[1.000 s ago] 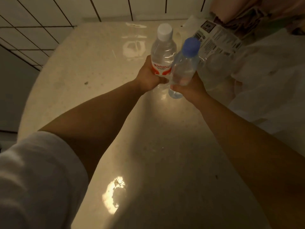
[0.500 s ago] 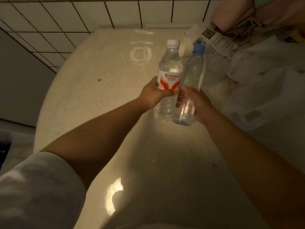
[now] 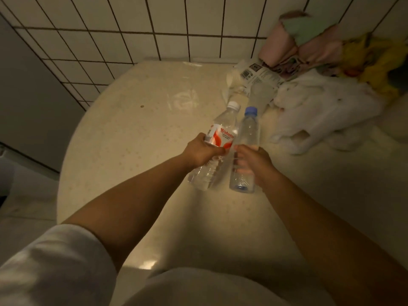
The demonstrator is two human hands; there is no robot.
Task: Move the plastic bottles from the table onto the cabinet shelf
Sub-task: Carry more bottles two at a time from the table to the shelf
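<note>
- Since a moment ago both bottles are being carried nearer to the person and are leaning further over, their caps pointing away toward the wall and their bases swinging back toward the person's body.
- The counter [image 3: 132, 151], a pale speckled top with a rounded left edge, is stretching under both arms and is catching a bright glare near the person's body.
- The tiled wall [image 3: 132, 29] is running along behind it, white squares with dark grout.
- A crumpled white plastic bag [image 3: 320, 113] is lying on the counter to the right of the bottles, well apart from the hands.
- A heap of pink, green and yellow cloth [image 3: 309, 45] is sitting in the far right corner, behind the bag.
- A printed package [image 3: 256, 76] with a barcode is lying just beyond the bottle caps.
- The white-capped bottle [image 3: 220, 138], clear with a red and white label, is tilting above the counter, touching or nearly touching the other bottle at its side.
- The blue-capped bottle [image 3: 247, 138], clear and unlabelled, is tilting just to its right.
- The left hand [image 3: 202, 152] is gripping the white-capped bottle around its label, fingers wrapped round it.
- The right hand [image 3: 254, 162] is gripping the blue-capped bottle around its lower half, fingers curled across the front.
</note>
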